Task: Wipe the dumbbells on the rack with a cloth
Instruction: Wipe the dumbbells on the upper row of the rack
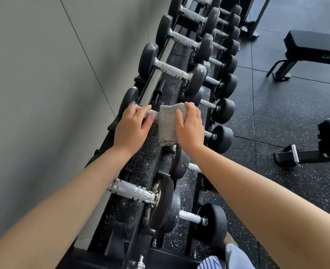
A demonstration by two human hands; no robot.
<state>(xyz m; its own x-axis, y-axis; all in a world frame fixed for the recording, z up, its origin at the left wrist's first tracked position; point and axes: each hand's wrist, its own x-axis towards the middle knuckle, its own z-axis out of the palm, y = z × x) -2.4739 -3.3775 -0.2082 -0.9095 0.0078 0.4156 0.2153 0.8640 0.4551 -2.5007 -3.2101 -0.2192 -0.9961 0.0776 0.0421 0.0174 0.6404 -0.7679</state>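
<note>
Bare forearms [72,191] run back from the left hand [131,127] and right hand [189,127], and far below the right hand show a blue-and-white striped garment [210,263] and pale blue fabric [237,257].

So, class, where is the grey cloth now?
Head view, mid-frame: the grey cloth lies over a dumbbell handle on the upper rack, under the right hand, with the left hand gripping the handle to its left.
</note>
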